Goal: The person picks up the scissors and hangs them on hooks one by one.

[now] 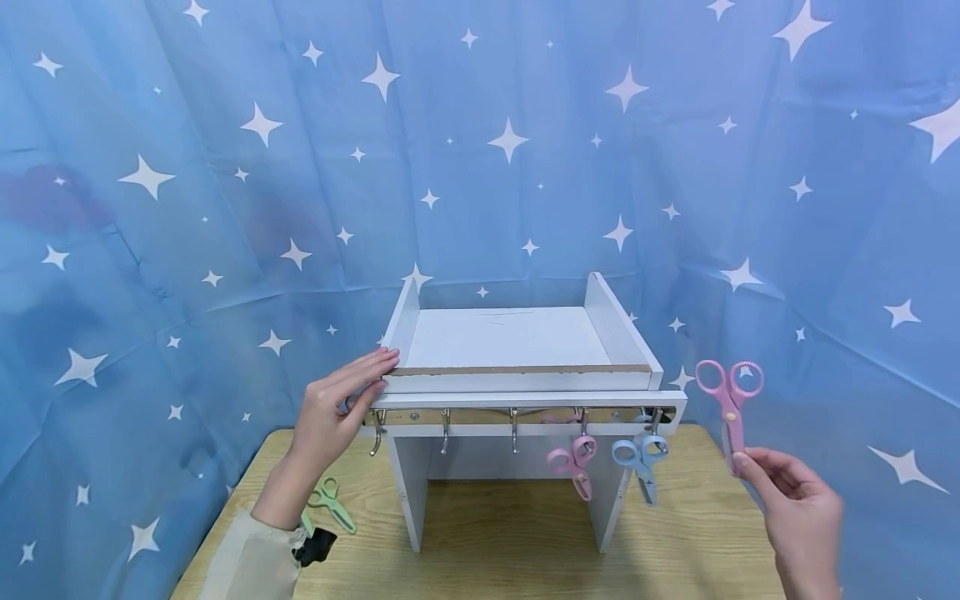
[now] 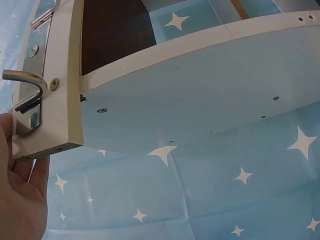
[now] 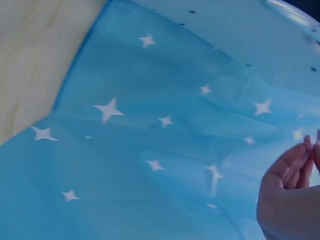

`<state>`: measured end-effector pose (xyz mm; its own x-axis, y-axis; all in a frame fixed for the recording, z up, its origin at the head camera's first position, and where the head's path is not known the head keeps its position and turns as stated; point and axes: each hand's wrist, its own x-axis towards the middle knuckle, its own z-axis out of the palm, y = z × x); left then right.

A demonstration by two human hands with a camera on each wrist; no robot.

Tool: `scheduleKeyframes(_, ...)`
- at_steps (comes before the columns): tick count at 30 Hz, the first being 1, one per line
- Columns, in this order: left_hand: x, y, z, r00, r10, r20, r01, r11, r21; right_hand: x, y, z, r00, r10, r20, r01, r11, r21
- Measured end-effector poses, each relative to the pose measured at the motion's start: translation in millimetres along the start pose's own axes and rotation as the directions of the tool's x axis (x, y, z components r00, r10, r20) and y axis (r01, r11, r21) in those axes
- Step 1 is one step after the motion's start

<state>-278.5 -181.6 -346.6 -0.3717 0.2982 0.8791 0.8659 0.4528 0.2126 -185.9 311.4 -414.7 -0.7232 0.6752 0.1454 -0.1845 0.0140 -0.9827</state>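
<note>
My right hand (image 1: 802, 504) pinches pink scissors (image 1: 732, 412) by the blade end, handle loops up, to the right of a small white shelf (image 1: 517, 382). In the right wrist view, that hand (image 3: 285, 190) shows at the right edge, with most of the scissors out of frame. My left hand (image 1: 333, 412) holds the shelf's left front corner, thumb by the end of the hook rail (image 1: 480, 417). The left wrist view shows its fingers behind the rail end, beside a metal hook (image 2: 30, 82). Another pair of pink scissors (image 1: 577, 471) and blue scissors (image 1: 643, 462) hang from the two rightmost hooks.
Green scissors (image 1: 335, 505) lie on the wooden table (image 1: 517, 533) left of the shelf, partly behind my left forearm. A blue curtain (image 1: 480, 192) with white stars surrounds the table at the back and sides.
</note>
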Motion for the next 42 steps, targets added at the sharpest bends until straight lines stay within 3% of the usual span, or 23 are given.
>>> scheduleKeyframes(5,-0.2,0.1,0.0,1.0,-0.003,0.002,0.003,1.0,0.001,-9.5,-17,2,1.0,-0.019,-0.02,0.021,0.995,0.095)
scheduleKeyframes(15,0.2,0.2,0.1,1.0,0.003,-0.003,-0.003,1.0,0.001,-32.6,-38,8,0.998,-0.069,0.004,0.067,0.985,0.16)
scheduleKeyframes(25,-0.1,1.1,-0.3,1.0,-0.002,0.004,0.002,1.0,0.0,-61.1,-44,21,0.987,-0.121,0.103,0.113,0.99,0.087)
scheduleKeyframes(29,0.0,1.5,-0.3,1.0,-0.004,0.004,0.004,1.0,0.002,-70.7,-39,25,0.96,-0.192,0.201,0.166,0.976,0.141)
scheduleKeyframes(36,-0.4,2.1,-0.3,1.0,-0.016,0.005,0.016,1.0,0.009,-84.8,-26,38,0.873,-0.314,0.375,0.237,0.942,0.236)
scheduleKeyframes(39,-0.3,2.1,-0.4,1.0,-0.015,0.006,0.015,1.0,0.008,-90.8,-23,44,0.857,-0.301,0.418,0.234,0.95,0.206)
scheduleKeyframes(42,-0.2,2.0,-0.5,1.0,-0.012,0.006,0.012,1.0,0.005,-95.6,-21,49,0.861,-0.254,0.44,0.21,0.966,0.148)
